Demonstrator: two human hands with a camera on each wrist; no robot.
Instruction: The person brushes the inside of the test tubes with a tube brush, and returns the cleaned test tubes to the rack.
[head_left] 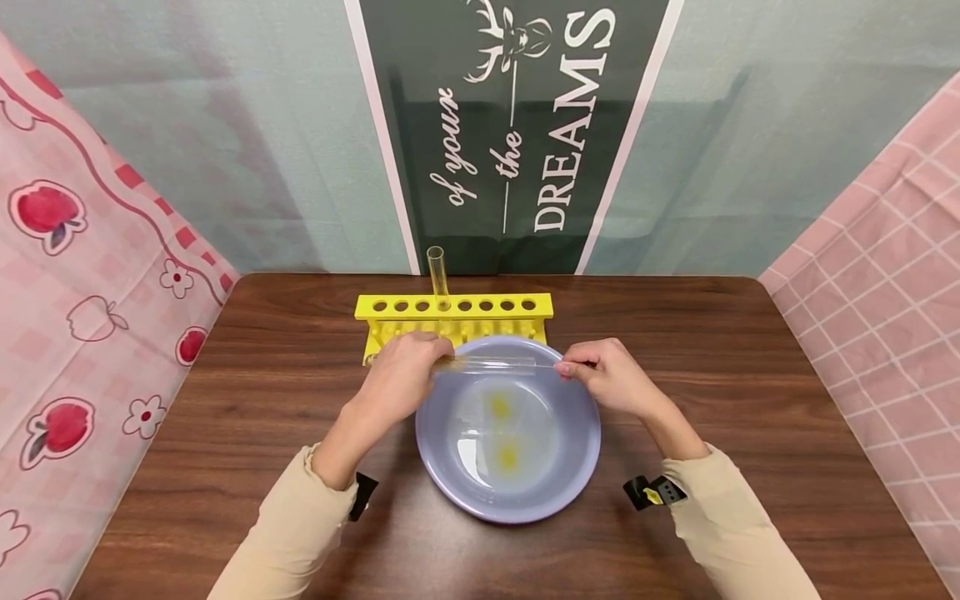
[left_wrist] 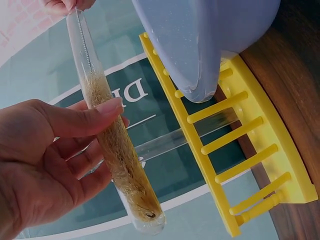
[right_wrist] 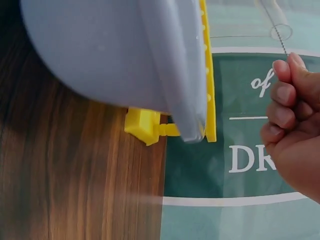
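Above the far part of a lavender basin (head_left: 435, 467), my left hand (head_left: 405, 372) grips a clear glass test tube (head_left: 498, 365) lying nearly level. Inside the tube, in the left wrist view, sit the tan bristles of a test tube brush (left_wrist: 120, 150), reaching close to the rounded end. The brush's twisted wire comes out of the tube's mouth. My right hand (head_left: 609, 373) pinches that wire (right_wrist: 281, 41) between thumb and fingers, just right of the mouth. Water with two yellow patches, perhaps reflections, fills the basin's bottom.
Behind the basin stands a yellow test tube rack (head_left: 453, 307) with a row of holes. One upright test tube (head_left: 437, 271) is in it. The brown wooden table (head_left: 712, 333) ends at a hanging printed cloth (head_left: 300, 150), with pink patterned cloths at both sides.
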